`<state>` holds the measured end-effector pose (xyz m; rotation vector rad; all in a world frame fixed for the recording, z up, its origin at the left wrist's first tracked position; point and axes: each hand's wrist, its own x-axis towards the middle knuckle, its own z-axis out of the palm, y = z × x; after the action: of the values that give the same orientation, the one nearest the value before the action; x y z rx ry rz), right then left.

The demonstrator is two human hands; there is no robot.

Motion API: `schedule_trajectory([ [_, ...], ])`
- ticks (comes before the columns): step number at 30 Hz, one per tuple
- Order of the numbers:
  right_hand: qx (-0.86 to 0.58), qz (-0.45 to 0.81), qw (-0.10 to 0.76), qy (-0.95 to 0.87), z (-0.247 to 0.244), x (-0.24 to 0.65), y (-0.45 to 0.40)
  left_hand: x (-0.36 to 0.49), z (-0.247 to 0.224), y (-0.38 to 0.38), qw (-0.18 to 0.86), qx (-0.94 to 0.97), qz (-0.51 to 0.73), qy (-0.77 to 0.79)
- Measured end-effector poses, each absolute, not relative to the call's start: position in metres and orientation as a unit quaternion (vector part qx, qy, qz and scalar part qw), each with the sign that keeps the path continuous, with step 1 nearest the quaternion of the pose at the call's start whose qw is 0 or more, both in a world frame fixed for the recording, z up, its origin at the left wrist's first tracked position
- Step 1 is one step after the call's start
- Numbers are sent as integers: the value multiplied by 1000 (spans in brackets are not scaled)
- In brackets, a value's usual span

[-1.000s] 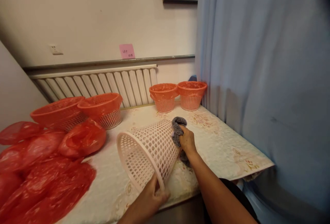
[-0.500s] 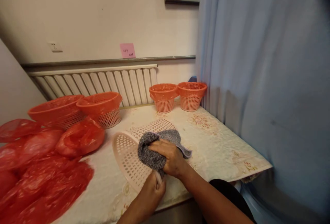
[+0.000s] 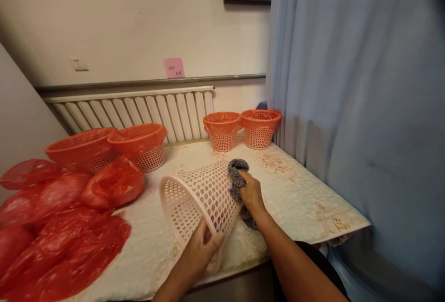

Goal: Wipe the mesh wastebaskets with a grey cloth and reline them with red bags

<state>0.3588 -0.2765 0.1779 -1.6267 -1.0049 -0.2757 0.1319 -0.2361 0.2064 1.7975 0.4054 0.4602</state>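
Note:
A pale pink plastic basket [image 3: 208, 184] with a perforated wall lies tilted on its side, its mouth towards the left. My left hand [image 3: 200, 251] grips its near rim, thumb outside and fingers reaching inside the mouth. A dark grey cloth [image 3: 236, 179] is bunched in my right hand [image 3: 252, 194], closed around it and pressed against the basket at its base end. Part of the cloth hangs down below that hand.
Two baskets lined with red bags, one of them here [image 3: 223, 133], stand at the back by the curtain [image 3: 333, 107]. Two more lined baskets [image 3: 141, 147] stand left, behind a heap of red plastic bags [image 3: 69, 242]. A floral tablecloth [image 3: 299, 200] covers the table; a radiator [image 3: 139, 114] is behind.
My right hand has moved with the cloth from the basket's mouth to its outer wall near the base. The basket has turned, showing more of its outer side.

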Motion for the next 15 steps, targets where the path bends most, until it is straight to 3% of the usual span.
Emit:
schedule_trajectory([
  [6,-647,-118,555,-509,192,341,-279,143,216,-237,552,781,223,190],
  [11,-511,-78,541,-663,218,296,-294,145,195,-247,462,828,208,239],
  [15,-492,-59,545,-677,220,292,-297,149,173,-252,439,839,212,243],
])
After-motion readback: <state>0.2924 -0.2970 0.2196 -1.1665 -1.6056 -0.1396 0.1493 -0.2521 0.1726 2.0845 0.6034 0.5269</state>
